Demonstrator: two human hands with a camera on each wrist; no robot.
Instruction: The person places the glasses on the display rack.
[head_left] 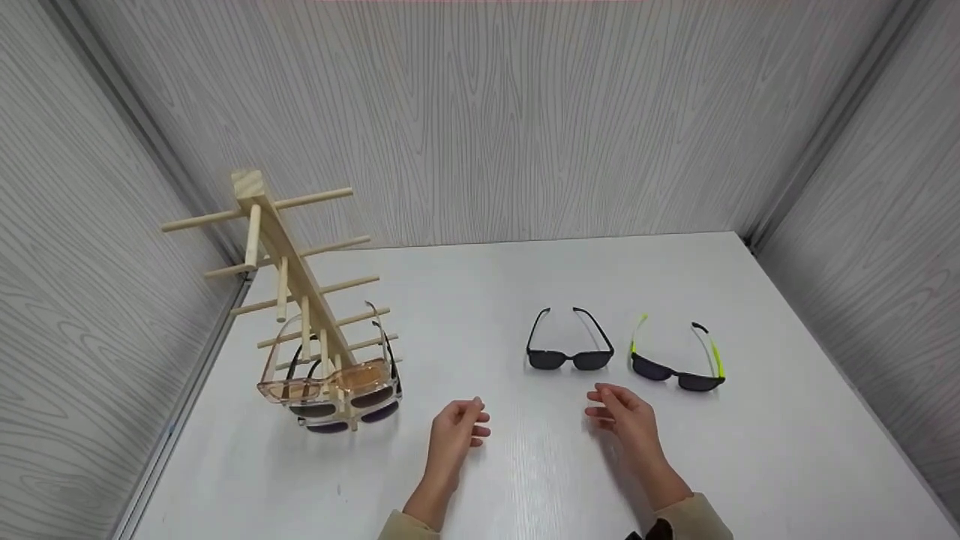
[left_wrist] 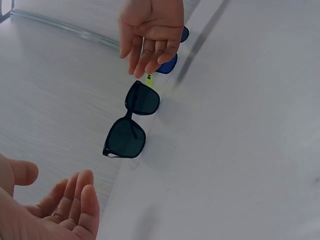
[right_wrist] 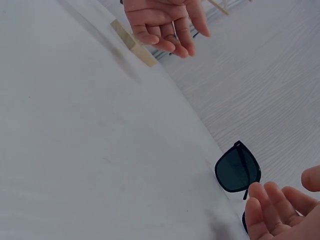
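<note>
Black sunglasses (head_left: 570, 360) lie on the table with their temples unfolded, between and beyond my two hands. To their right is a pair with dark lenses and yellow-green temples (head_left: 679, 375), also unfolded. My left hand (head_left: 454, 435) hovers over the table with loosely bent fingers and holds nothing. My right hand (head_left: 626, 424) is nearest the two pairs, its fingers relaxed and nothing in its grasp. In the left wrist view, the black sunglasses (left_wrist: 131, 120) appear between both hands. The right wrist view shows part of them behind my right fingers (right_wrist: 272, 210).
A wooden display rack (head_left: 292, 262) with side pegs stands at the left. Several glasses hang low on it, among them a pair with a clear peach frame (head_left: 360, 377). Wood-grain panels (head_left: 480, 120) wall the white table (head_left: 480, 300) at the back and sides.
</note>
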